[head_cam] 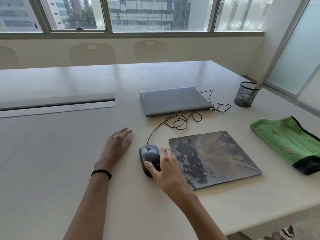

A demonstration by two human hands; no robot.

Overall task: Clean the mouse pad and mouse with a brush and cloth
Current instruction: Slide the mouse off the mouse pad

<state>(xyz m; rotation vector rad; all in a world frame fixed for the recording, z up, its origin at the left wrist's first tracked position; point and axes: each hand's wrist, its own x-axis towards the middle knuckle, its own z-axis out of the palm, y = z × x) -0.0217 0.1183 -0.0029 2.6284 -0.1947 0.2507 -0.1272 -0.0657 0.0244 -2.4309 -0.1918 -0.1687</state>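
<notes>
Cord [180, 121] worries me: with the right hand [166, 168] curled round the mouse [149, 155] just left of the mouse pad [225, 156] and the left hand [117, 146] flat on the table [60, 153], a hard pull could drag the far laptop [174, 101].

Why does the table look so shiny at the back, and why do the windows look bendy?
Head view: daylight from the windows bounces off the far table, making pale glare; head view again: the wide-angle lens tilts and bends straight frames near the edges; the mouse and mouse pad look sharp, with only soft shadows.
</notes>
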